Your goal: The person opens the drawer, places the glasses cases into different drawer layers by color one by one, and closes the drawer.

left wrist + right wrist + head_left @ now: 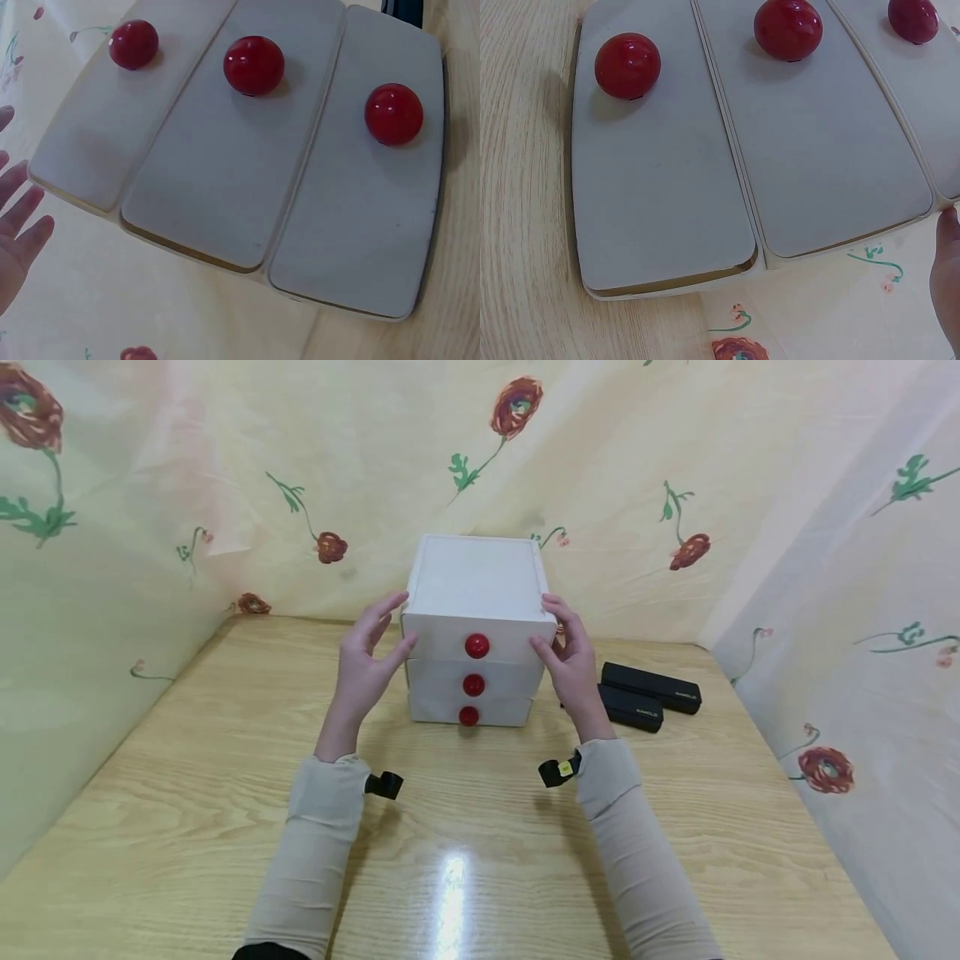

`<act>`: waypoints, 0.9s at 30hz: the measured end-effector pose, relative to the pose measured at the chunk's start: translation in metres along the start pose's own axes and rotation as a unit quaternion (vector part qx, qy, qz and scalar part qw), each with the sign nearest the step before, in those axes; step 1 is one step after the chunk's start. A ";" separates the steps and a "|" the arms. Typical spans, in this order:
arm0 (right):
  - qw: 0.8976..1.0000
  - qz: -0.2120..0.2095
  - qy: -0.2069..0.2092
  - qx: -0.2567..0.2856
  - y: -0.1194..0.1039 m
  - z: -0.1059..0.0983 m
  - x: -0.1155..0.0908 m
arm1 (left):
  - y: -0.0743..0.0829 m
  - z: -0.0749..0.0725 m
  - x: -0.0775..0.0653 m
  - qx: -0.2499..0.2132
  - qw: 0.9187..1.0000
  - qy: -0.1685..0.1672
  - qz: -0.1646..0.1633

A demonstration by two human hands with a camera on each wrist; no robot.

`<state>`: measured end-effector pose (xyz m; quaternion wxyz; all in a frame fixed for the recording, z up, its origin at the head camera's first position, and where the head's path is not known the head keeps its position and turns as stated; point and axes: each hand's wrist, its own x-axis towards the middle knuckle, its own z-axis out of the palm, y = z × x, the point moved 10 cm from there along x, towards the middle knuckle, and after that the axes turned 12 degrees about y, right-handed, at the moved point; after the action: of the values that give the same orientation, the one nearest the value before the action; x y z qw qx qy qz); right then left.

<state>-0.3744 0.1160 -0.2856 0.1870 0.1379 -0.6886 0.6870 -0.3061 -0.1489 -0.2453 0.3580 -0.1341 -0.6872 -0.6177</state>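
A white three-drawer box (480, 578) stands on the table against the cloth backdrop, its drawers pushed in. Each drawer front carries a round red knob; the top knob (477, 646), middle knob (473, 685) and bottom knob (468, 717) line up. Beside the box's upper left front corner is my left hand (362, 667), thumb and fingers spread; the left wrist view shows its fingers (31, 225) a little apart from the box. My right hand (573, 670) is at the upper right corner, its thumb (946, 240) touching or nearly touching the edge.
Two black cases, a longer one (651, 686) behind a shorter one (633, 708), lie right of the box, partly behind my right hand. Flowered cloth (405, 452) hangs behind and at both sides of the wooden table (225, 760).
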 end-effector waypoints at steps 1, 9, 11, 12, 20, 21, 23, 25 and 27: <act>1.000 -0.001 0.001 0.001 0.000 0.000 0.000 | -0.004 0.002 0.000 0.002 1.000 -0.007 -0.009; 1.000 -0.007 -0.002 -0.001 -0.003 0.000 0.000 | -0.019 0.005 -0.001 0.003 0.999 -0.006 -0.045; 1.000 -0.007 -0.001 -0.005 -0.003 -0.001 -0.001 | -0.019 0.006 -0.001 0.003 0.999 -0.006 -0.046; 1.000 -0.006 -0.001 -0.006 -0.003 -0.001 -0.001 | -0.020 0.007 -0.001 0.003 0.999 -0.006 -0.048; 1.000 -0.023 -0.005 -0.003 -0.006 0.000 -0.001 | -0.027 0.008 -0.002 0.013 0.997 -0.003 -0.071; 1.000 -0.025 -0.005 -0.004 -0.006 0.000 -0.001 | -0.027 0.008 -0.002 0.013 0.997 -0.003 -0.074; 1.000 -0.028 -0.004 -0.009 -0.006 0.000 -0.001 | -0.029 0.008 -0.002 0.015 0.997 -0.003 -0.081; 0.999 -0.030 -0.005 -0.015 -0.007 0.000 -0.002 | -0.031 0.007 -0.002 0.014 0.996 -0.002 -0.085; 0.999 -0.031 -0.005 -0.023 -0.008 0.000 -0.002 | -0.032 0.007 -0.002 0.014 0.996 -0.002 -0.087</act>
<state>-0.3695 0.1163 -0.2796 0.2082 0.1583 -0.7002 0.6644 -0.3272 -0.1479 -0.2710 0.3028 -0.0700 -0.7058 -0.6366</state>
